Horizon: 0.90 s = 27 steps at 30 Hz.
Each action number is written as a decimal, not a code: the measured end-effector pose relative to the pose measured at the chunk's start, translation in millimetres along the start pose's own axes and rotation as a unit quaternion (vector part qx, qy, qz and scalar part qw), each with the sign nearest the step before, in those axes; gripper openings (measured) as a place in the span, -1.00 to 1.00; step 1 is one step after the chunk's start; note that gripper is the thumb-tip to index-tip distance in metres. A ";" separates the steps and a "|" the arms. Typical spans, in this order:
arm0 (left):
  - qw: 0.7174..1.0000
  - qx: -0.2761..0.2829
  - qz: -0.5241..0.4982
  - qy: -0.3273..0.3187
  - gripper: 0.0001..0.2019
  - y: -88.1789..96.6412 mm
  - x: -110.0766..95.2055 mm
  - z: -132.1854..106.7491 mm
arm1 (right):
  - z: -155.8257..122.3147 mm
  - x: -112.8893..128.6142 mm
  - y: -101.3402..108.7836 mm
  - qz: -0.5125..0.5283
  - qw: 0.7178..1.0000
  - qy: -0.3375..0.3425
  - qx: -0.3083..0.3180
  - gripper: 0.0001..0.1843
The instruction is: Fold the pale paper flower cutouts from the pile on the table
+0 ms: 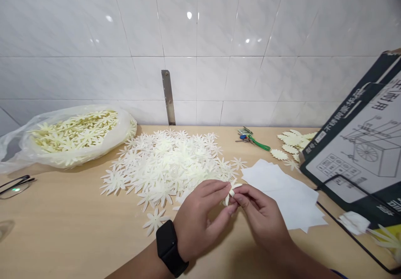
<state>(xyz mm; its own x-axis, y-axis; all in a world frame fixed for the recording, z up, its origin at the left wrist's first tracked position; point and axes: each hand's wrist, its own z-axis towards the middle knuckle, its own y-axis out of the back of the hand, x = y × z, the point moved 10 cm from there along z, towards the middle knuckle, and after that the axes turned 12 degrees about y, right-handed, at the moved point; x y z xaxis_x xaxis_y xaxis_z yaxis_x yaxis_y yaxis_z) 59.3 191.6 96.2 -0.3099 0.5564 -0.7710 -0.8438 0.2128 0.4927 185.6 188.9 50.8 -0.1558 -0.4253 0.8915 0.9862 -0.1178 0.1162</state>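
At the front centre of a pale wood-grained table (78, 233), both bare hands meet over a small cream flower-shaped piece (232, 193), held just above the surface. The left hand (199, 216), below a black square-faced wristwatch (169, 245), closes its curved fingertips on the piece from one side; the right hand (263, 216) pinches it between thumb and fingers from the other. Where exactly each fingertip presses is partly hidden. Immediately beyond the hands spreads a broad heap of pale cream, many-petalled flat cutouts (175, 158), with one separate cutout (155, 221) near the watch. To the right, white paper sheets (282, 191) lie overlapped beside the right hand; behind them are a bunch of keys with a green strap (260, 144) and cream scallop-edged oval pieces (291, 140), next to a tilted dark green and white printed carton (360, 162). At left, a translucent plastic bag (129, 129) holds yellowish cutouts (78, 133).
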 end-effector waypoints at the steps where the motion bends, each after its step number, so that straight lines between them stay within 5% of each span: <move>1: 1.000 0.002 -0.002 0.002 -0.69 0.6 0.4 0.4 | -0.2 -1.9 -1.0 0.001 1.000 -0.005 0.004 -0.80; 5: 0.991 0.025 -0.065 0.118 -0.74 2.2 19.5 7.1 | 0.3 -1.7 -7.9 -0.016 0.999 0.015 0.040 -0.86; 10: 0.947 0.043 -0.184 0.261 -0.83 -3.5 41.3 7.0 | 2.5 4.8 -10.0 -0.049 0.995 0.059 0.064 -0.88; 20: 0.880 0.046 -0.296 0.368 -0.80 -12.8 62.7 1.4 | 3.1 21.3 -9.2 -0.125 0.980 0.137 0.068 -0.89; 27: 0.886 0.065 -0.277 0.366 -0.83 -10.8 62.1 1.5 | 2.2 26.2 -10.1 -0.129 0.977 0.154 0.076 -0.89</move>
<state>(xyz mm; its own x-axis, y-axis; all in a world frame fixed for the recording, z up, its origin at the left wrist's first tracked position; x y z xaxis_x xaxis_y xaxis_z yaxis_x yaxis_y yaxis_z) 49.8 225.1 43.6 -0.1065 -0.3224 -0.9406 -0.9122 0.4081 -0.0366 171.7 180.9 73.9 -0.3867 -0.6523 0.6519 0.9048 -0.1318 0.4048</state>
